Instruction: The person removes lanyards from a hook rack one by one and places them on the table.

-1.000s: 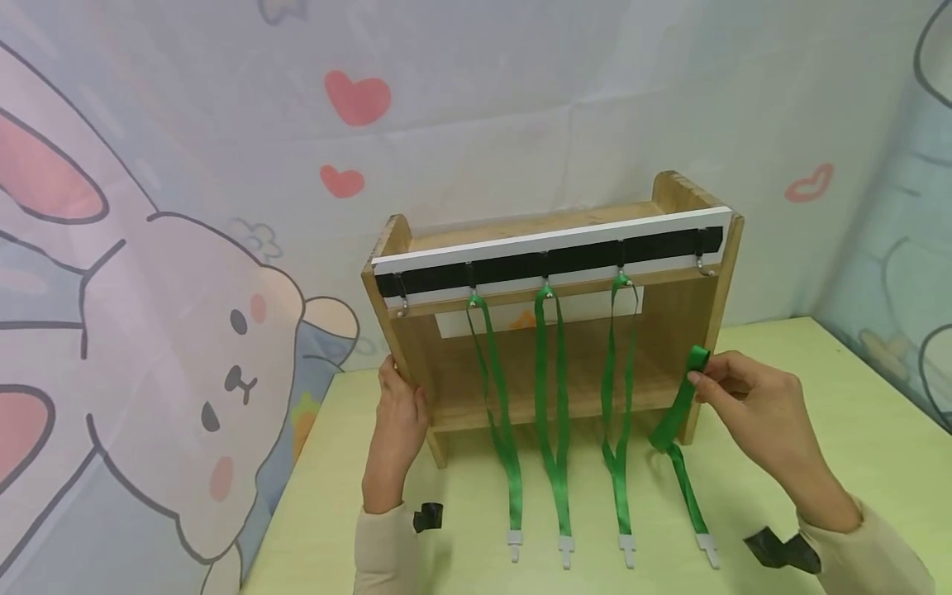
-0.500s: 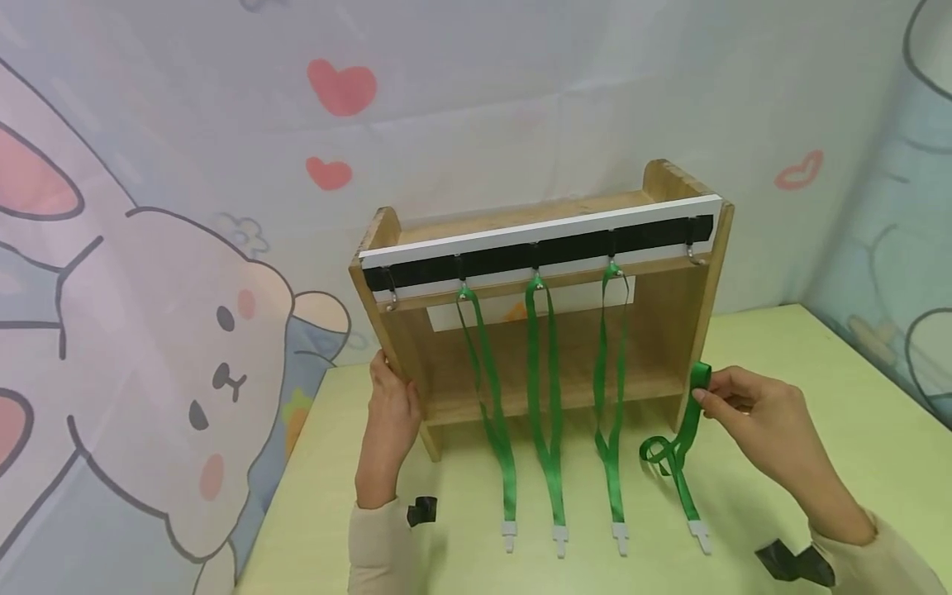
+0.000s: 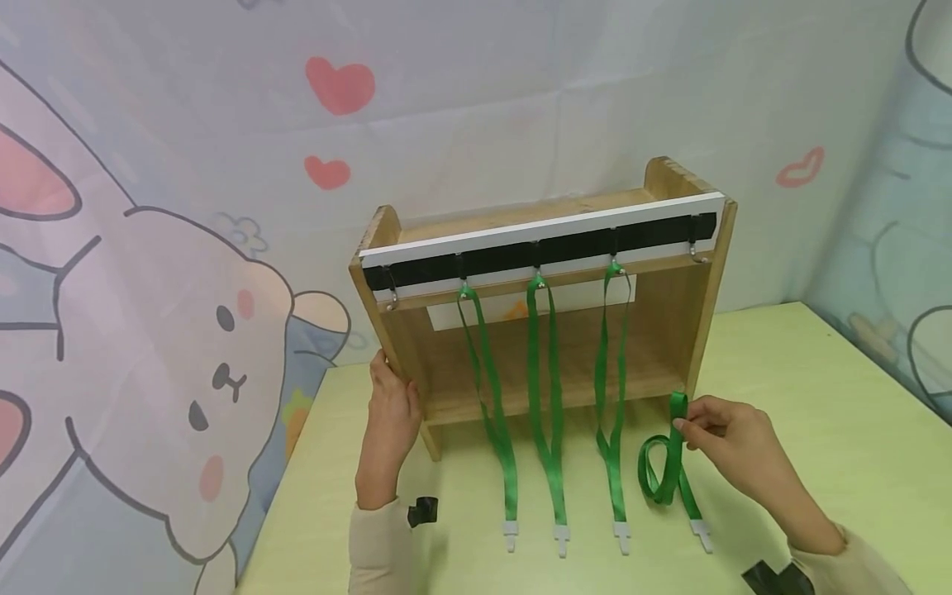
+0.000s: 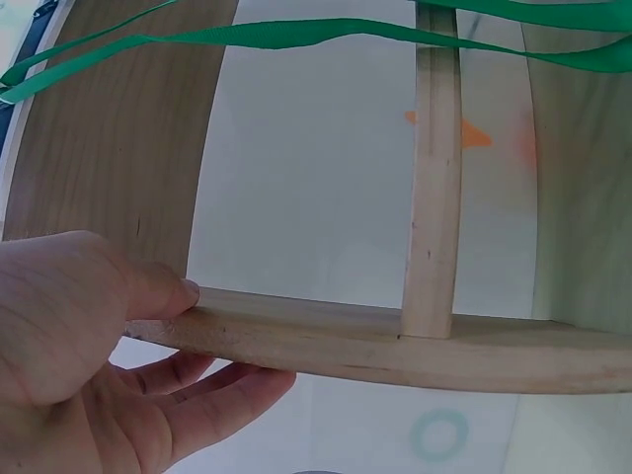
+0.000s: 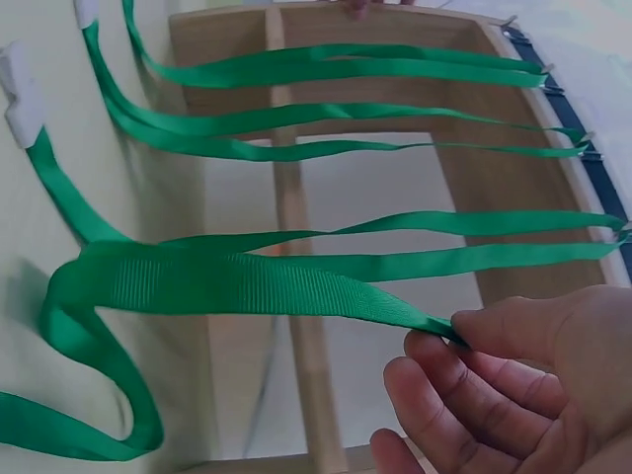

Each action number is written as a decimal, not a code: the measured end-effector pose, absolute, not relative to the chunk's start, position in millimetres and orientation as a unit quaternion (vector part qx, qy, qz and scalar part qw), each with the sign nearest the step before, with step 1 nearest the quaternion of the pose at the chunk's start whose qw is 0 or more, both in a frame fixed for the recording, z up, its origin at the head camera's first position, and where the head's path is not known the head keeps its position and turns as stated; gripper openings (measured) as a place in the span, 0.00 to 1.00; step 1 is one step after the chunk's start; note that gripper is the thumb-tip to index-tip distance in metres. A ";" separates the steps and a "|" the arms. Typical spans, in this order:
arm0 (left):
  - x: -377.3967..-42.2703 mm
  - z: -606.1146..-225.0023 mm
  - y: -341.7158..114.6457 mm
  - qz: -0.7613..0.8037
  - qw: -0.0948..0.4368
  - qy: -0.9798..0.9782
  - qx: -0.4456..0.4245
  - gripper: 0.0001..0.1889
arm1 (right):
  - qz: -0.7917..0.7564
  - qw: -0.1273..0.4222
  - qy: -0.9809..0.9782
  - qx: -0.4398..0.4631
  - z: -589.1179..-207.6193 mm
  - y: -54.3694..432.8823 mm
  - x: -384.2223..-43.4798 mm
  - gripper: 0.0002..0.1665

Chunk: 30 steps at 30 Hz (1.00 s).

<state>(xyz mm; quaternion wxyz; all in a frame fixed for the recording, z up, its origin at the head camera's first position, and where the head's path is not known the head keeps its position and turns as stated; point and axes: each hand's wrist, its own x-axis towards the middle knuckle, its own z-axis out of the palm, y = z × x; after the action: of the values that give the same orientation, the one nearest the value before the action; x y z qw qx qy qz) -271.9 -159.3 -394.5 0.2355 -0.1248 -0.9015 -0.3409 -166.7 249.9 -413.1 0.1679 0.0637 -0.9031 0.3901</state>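
- Green lanyard (image 3: 673,450) at the rack's (image 3: 513,355) four o'clock, pinched by the right hand's (image 3: 729,438) thumb and fingers.
- Left hand (image 3: 394,409) grips the rack's side at eight o'clock.

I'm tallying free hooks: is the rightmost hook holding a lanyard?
No, the rightmost hook is bare; the three middle hooks hold lanyards.

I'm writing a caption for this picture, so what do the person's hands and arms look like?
The left hand and right hand are ungloved. The cream left sleeve and right sleeve look plain and end short of the wrists. A small black object shows beside the left cuff, another black piece by the right; whether either is worn is unclear.
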 end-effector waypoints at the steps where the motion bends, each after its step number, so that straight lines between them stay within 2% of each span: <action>1: -271.8 -394.2 -159.4 -0.341 0.236 -0.901 -0.125 0.31 | 0.390 0.164 -0.904 0.061 -415.1 249.7 -167.5 0.05; 6: -271.2 -393.5 -159.2 -0.342 0.236 -0.901 -0.126 0.30 | 0.385 0.166 -0.906 0.060 -422.5 248.8 -170.9 0.05; 16: -271.2 -393.4 -159.6 -0.342 0.237 -0.900 -0.128 0.31 | 0.319 0.219 -0.919 0.073 -434.8 248.7 -183.3 0.03; 30: -271.5 -393.9 -159.6 -0.344 0.239 -0.899 -0.127 0.31 | 0.279 0.139 -0.947 0.077 -454.9 250.4 -200.3 0.05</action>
<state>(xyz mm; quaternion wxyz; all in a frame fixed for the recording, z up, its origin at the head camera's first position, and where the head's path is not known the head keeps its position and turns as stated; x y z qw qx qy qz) -271.5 -159.6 -393.9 0.2392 -0.1274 -0.8991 -0.3437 -200.3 250.4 -454.9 0.1390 0.0769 -0.9470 0.2793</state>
